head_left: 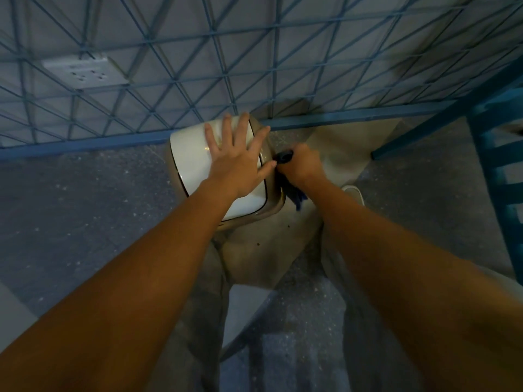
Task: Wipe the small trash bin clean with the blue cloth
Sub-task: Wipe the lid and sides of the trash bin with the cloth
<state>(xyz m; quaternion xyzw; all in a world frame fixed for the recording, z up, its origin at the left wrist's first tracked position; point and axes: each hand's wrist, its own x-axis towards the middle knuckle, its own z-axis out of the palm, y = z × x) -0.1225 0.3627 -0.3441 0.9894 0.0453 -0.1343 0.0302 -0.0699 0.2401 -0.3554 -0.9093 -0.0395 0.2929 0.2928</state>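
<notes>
**Wiping under way: right flank of the bin**

Your left hand (235,162) lies flat, fingers spread, on the white lid (195,165) of the small trash bin (276,203) on the floor. Your right hand (304,165) clutches the blue cloth (297,198) against its right side. Remaining faces probably still need wiping.

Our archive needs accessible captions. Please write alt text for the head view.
A left hand lies flat on the white lid of a small trash bin while the right hand grips a blue cloth against its side. Blue wire fencing stands behind.
</notes>
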